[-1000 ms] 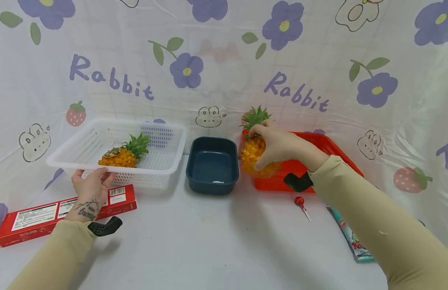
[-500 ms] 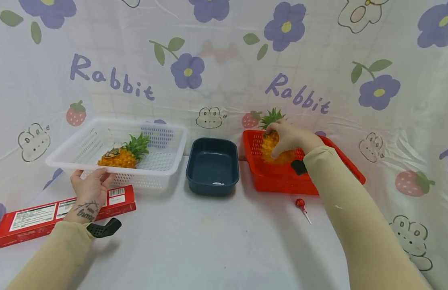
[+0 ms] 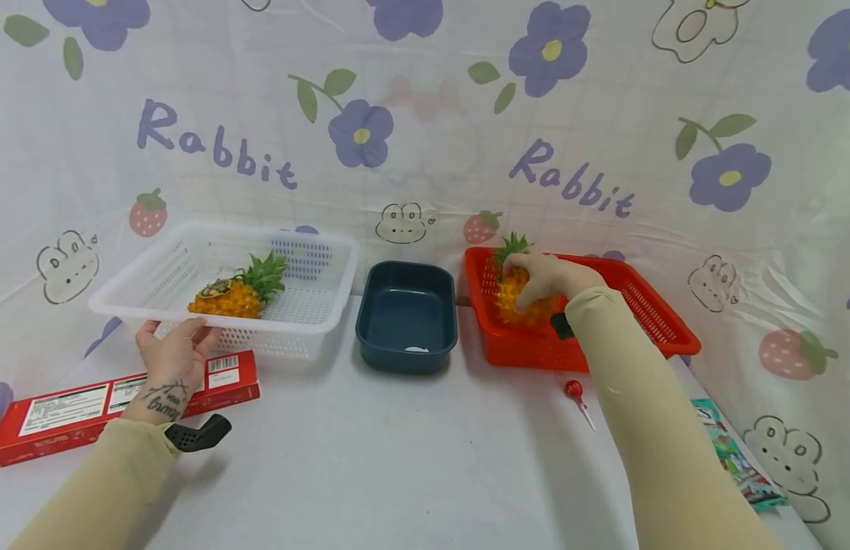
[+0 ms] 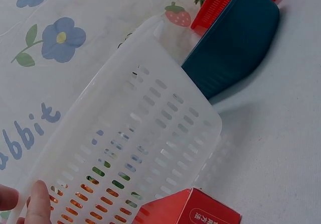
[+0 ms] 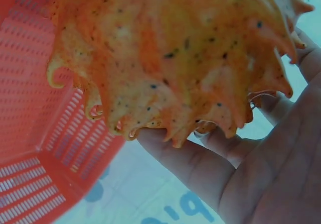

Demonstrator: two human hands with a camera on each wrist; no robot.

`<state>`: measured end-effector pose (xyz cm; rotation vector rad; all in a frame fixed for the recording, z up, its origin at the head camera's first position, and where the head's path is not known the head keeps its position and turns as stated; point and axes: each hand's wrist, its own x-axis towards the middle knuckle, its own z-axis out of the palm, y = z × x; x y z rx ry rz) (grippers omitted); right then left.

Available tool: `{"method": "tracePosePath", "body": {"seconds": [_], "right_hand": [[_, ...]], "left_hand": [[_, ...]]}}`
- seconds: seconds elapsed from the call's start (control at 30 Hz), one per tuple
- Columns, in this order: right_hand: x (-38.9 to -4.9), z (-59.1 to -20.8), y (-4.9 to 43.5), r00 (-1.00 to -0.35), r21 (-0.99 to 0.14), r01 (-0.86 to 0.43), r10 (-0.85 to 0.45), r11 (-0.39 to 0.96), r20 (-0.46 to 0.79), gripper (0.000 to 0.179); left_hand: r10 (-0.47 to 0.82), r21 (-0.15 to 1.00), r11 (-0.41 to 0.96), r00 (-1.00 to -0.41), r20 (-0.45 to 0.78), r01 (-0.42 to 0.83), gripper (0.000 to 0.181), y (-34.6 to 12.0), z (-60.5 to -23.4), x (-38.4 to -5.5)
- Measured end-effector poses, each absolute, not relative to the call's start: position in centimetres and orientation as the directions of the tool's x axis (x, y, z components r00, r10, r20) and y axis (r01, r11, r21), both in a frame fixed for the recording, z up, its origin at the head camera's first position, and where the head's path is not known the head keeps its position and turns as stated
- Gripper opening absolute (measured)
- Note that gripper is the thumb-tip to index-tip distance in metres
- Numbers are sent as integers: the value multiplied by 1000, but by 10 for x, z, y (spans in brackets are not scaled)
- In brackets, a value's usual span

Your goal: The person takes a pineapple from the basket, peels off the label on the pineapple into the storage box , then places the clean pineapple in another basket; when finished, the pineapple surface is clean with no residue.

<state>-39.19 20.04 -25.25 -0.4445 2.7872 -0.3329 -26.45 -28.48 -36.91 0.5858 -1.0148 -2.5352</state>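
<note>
My right hand point(image 3: 550, 275) grips a toy pineapple point(image 3: 512, 293) upright, with its green crown above the fingers. The fruit is inside the red basket point(image 3: 496, 347), at its left end; whether it touches the bottom is hidden. In the right wrist view the orange spiky skin of the pineapple point(image 5: 160, 68) shows close, thumb and fingers around it. My left hand point(image 3: 172, 353) pinches the front rim of the white basket point(image 3: 315, 325). Another pineapple point(image 3: 235, 298) lies on its side in that basket, with a small brownish piece on it. The left wrist view shows fingertips point(image 4: 39, 204) at the rim.
Between the baskets stands a dark blue bin point(image 3: 406, 359). A long red box point(image 3: 60, 420) lies under the left forearm. In front of the red basket is a red lollipop point(image 3: 574, 391). A teal packet point(image 3: 741, 466) lies at the right, beside the patterned curtain point(image 3: 425, 114).
My right hand has carried the pineapple rightwards from the left edge of the red basket, then lowered it inside. The left hand stays on the white basket's rim.
</note>
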Motion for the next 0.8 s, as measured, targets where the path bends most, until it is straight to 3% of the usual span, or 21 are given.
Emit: {"method": "tracePosePath", "body": {"seconds": [0.5,0.8], "right_hand": [[-396,-268,201,-910,-330,-224,-318,917,-266,68],[-398,-276,201,-860,-337,-125,-271,933,-432,61]], "left_hand": [[-438,703,-691,-870,-226,166,75,-285,-367,-263],[-441,696,-701,-861,-255,153,78,-286,-367,-262]]}}
